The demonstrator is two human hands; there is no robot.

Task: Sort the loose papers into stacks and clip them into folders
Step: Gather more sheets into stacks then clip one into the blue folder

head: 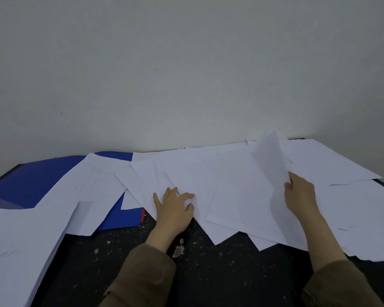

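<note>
Papers (219,178) mostly loose across table (208,273); blue folder (31,182) has nothing clipped in yet. Right hand (299,196) pinches one lifted sheet (269,160), left hand (175,204) presses flat w/ fingers spread. Sorting barely begun, I'd say.

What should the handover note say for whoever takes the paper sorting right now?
Left hand: flat on the loose sheets mid-table, fingers spread, pressing them down.
Right hand: pinches one lifted sheet by its lower edge; the sheet stands upright above the spread.
Blue folder: lying far left, partly under papers.
Stack: near left edge, looks gathered.
Done: possibly that one stack.
Left: sort most sheets, which are scattered; clip into folders. No clips visible.
</note>
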